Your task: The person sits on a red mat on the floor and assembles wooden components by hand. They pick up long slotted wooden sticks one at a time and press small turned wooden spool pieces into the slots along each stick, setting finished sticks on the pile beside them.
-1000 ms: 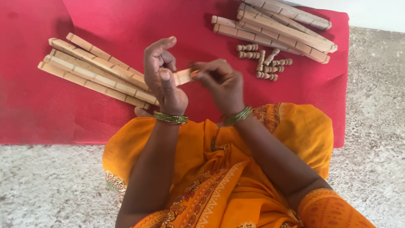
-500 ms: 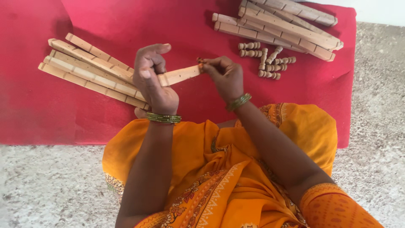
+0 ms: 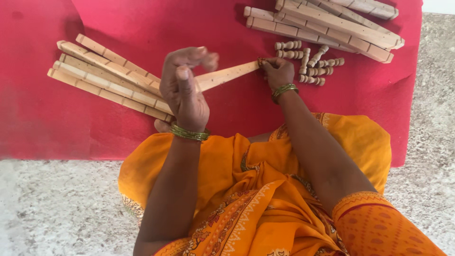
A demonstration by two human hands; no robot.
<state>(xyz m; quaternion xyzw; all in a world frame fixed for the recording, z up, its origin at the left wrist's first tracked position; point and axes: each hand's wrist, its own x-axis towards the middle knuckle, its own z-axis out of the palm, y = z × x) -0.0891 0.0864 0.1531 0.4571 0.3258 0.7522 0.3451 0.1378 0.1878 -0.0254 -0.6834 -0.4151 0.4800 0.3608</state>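
A pale wooden slat (image 3: 227, 75) runs between my two hands above the red cloth (image 3: 237, 109). My left hand (image 3: 186, 90) grips its near end, fingers curled around it. My right hand (image 3: 277, 72) pinches the slat's far tip, close to a heap of small turned wooden pegs (image 3: 310, 61). Whether a peg sits between those fingers is hidden. Green bangles ring both wrists.
A bundle of notched wooden slats (image 3: 104, 78) lies at the left of the cloth, another stack of slats (image 3: 332, 26) at the top right. My orange garment (image 3: 256, 189) covers my lap below. Speckled stone floor (image 3: 57, 208) surrounds the cloth.
My right hand has slid outward along the slat from beside the left hand to its far tip near the pegs. More of the slat now shows between my hands.
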